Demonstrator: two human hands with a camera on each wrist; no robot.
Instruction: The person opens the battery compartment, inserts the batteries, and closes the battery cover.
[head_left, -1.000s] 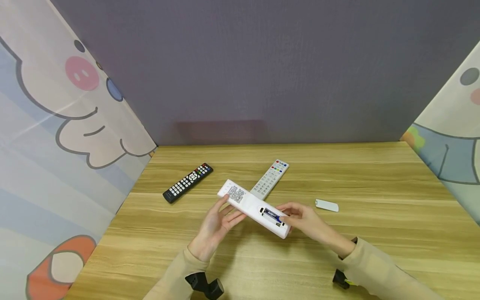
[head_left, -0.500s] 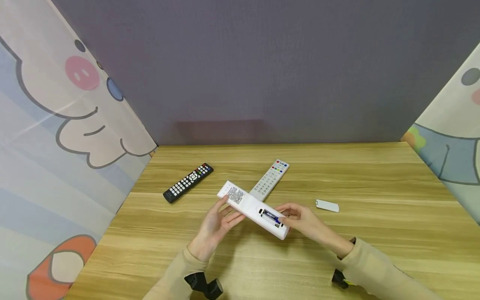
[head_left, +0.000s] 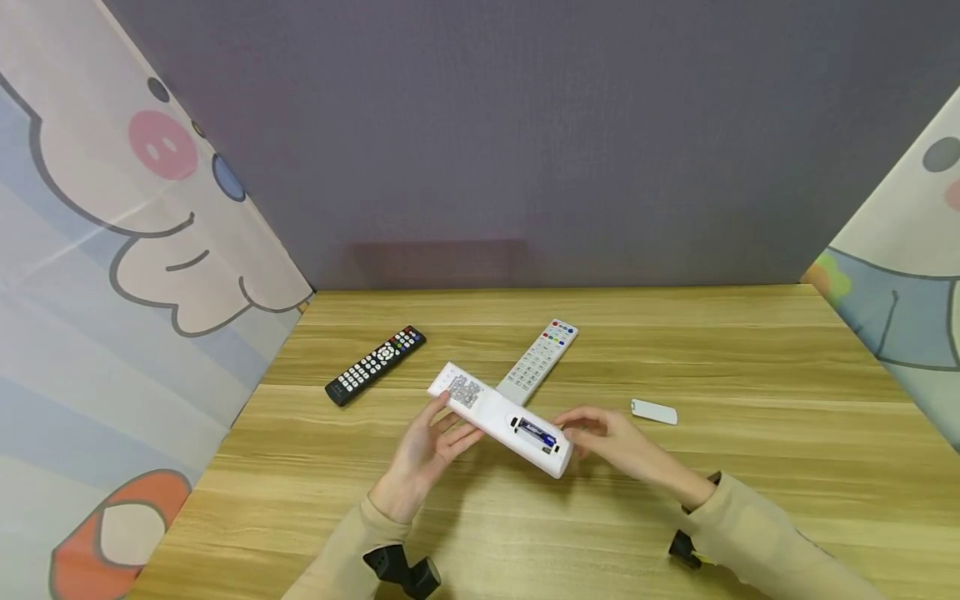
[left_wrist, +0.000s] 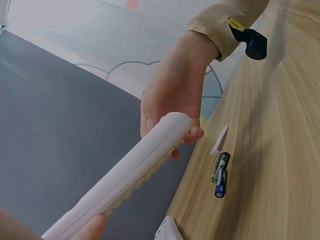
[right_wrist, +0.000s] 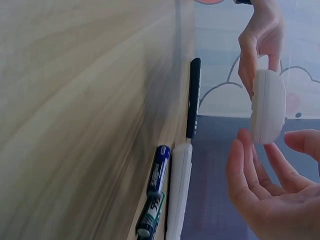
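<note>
A white remote control (head_left: 491, 410) is held above the table, back side up, its battery compartment uncovered. Inside that compartment lies a blue battery (head_left: 537, 432). My left hand (head_left: 420, 462) grips the remote's far-left end, thumb on the back by the printed label and fingers underneath. At the compartment end is my right hand (head_left: 611, 437), its fingers loosely bent around the remote's edge. In the right wrist view, the right thumb (right_wrist: 302, 142) stands apart from the remote. A blue battery (right_wrist: 158, 170) and a green battery (right_wrist: 150, 215) lie on the table.
Behind the held remote lies a light grey remote control (head_left: 536, 362), buttons up. A black remote control (head_left: 377, 365) is at the left. The white battery cover (head_left: 654, 411) lies to the right. A grey panel (head_left: 555, 150) borders the table's back edge.
My right thumb has come off the battery in the compartment, which now shows more fully. The held remote has shifted slightly left with my left hand.
</note>
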